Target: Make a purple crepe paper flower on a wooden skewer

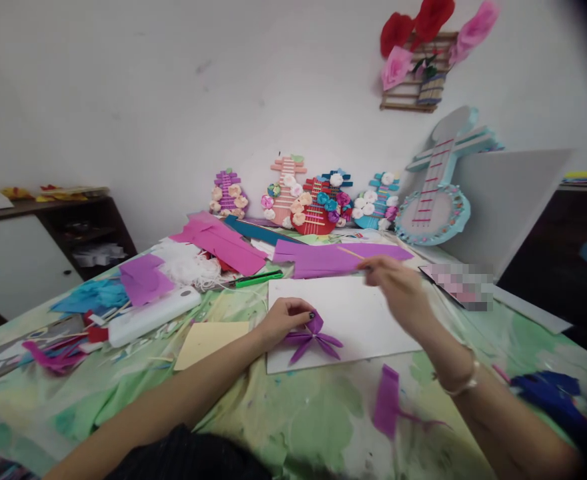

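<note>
A purple craft flower (315,338) with several narrow petals and one broader petal lies on a white sheet (363,320). My left hand (287,319) is closed on its upper left side, thumb and fingers pinching a petal. My right hand (398,293) is raised over the sheet's right part, fingers closed around a thin wooden stick (349,253). The stick points up and left, apart from the flower, in front of a purple felt-like sheet (313,259). A purple scrap (387,402) lies on the cloth below the white sheet.
A patterned green tablecloth (318,413) covers the table. At left are a white glue-gun-like box (154,316), white yarn (188,265), and pink sheets (223,241). A green-handled cutter (258,279) lies behind the sheet. Several decorated instrument models (316,207) lean against the wall.
</note>
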A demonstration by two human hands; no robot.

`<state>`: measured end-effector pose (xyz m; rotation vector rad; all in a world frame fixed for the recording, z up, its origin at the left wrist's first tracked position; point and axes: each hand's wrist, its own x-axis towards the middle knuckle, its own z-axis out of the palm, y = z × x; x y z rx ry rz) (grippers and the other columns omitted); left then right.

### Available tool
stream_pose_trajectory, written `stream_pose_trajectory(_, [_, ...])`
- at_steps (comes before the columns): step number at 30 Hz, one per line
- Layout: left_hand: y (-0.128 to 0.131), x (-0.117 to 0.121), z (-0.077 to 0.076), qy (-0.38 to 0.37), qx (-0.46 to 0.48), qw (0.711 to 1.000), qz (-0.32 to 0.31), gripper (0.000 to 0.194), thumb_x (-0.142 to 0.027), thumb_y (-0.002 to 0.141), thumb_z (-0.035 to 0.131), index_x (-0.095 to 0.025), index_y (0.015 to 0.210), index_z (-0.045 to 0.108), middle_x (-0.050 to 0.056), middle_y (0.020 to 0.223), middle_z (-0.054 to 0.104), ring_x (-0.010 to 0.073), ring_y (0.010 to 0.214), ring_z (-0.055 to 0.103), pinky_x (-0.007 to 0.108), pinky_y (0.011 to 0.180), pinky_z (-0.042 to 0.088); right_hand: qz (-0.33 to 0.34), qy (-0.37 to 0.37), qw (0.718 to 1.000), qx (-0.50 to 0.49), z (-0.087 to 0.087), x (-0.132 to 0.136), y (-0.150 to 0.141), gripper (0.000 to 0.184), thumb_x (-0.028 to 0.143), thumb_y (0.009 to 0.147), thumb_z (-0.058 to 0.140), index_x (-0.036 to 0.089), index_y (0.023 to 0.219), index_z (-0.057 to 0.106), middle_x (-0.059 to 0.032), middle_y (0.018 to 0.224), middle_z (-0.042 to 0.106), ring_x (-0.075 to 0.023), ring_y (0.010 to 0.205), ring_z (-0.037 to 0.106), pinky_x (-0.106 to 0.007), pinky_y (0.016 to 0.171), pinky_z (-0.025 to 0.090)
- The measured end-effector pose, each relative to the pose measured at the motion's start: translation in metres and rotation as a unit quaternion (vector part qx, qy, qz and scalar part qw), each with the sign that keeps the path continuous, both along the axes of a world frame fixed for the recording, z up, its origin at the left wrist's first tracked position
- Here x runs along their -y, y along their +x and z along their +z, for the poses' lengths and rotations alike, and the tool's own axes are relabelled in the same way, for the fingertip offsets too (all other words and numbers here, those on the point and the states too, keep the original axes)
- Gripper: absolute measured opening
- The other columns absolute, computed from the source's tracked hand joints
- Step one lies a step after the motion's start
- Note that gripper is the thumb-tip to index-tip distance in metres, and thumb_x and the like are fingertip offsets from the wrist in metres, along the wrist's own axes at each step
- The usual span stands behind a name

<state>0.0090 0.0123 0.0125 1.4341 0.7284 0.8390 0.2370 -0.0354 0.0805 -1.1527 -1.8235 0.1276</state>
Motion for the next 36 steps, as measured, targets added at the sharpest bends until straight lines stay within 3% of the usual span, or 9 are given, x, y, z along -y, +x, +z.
stream_pose_trajectory(5, [0.001,0.001,0.002,-0.034,0.013,0.999,-0.001,0.029,-0.032,0.062,0.075,-0.009,0.077,0.066,0.005,0.071,0.066,0.0116,0.061,0.058,0.023,0.061,0.045,0.071,-0.02,0.995,0.06,-0.039,-0.006,-0.003,0.049,0.011,0.085,0.033,0.025,0.131,0.04,-0.0098,0.121,0.053,-0.0185,0.095,0.058,-0.039,0.084,0.047])
stream_pose_trajectory(8, [0.001,0.002,0.003,-0.04,0.013,0.999,0.008,0.028,-0.031,0.061,0.075,-0.009,0.077,0.066,0.004,0.071,0.066,0.0114,0.061,0.058,0.022,0.061,0.044,0.065,-0.015,0.996,0.058,-0.041,0.0,-0.005,0.038,0.009,0.082,0.036,0.022,0.111,0.057,-0.0074,0.106,0.059,-0.0188,0.093,0.057,-0.036,0.083,0.045])
stream_pose_trajectory(11, [0.001,0.004,0.005,-0.04,0.008,0.999,0.019,0.027,-0.029,0.061,0.074,-0.01,0.078,0.066,0.005,0.072,0.066,0.011,0.061,0.058,0.022,0.06,0.043,0.043,-0.031,0.998,0.045,-0.038,0.007,-0.01,0.022,0.012,0.082,0.04,0.018,0.087,0.06,-0.0039,0.08,0.061,-0.0154,0.074,0.058,-0.028,0.069,0.044])
stream_pose_trajectory(16, [0.0,0.006,0.007,-0.025,0.004,1.0,0.0,0.026,-0.026,0.064,0.071,-0.009,0.083,0.068,0.003,0.068,0.064,0.009,0.055,0.053,0.02,0.055,0.04,0.117,-0.131,0.973,0.148,-0.041,0.013,-0.022,0.027,0.003,0.079,0.036,0.021,0.09,0.054,0.0031,0.064,0.059,-0.0107,0.057,0.053,-0.021,0.058,0.038])
stream_pose_trajectory(22, [0.001,0.009,0.01,-0.007,-0.009,1.0,-0.001,0.021,-0.021,0.067,0.067,-0.01,0.085,0.069,0.002,0.066,0.063,0.0085,0.056,0.053,0.019,0.054,0.039,0.036,-0.148,0.972,0.178,-0.042,0.016,-0.028,0.022,0.015,0.088,0.039,0.024,0.106,0.048,0.0008,0.08,0.067,-0.0129,0.068,0.059,-0.022,0.064,0.038])
stream_pose_trajectory(36, [0.001,0.011,0.009,-0.018,-0.019,1.0,-0.007,0.03,-0.028,0.066,0.07,-0.011,0.091,0.071,0.005,0.072,0.067,0.0102,0.06,0.056,0.02,0.058,0.043,-0.045,-0.122,0.961,0.244,-0.045,0.012,-0.025,0.018,0.015,0.088,0.04,0.023,0.093,0.055,0.0,0.08,0.066,-0.0126,0.069,0.059,-0.021,0.063,0.035])
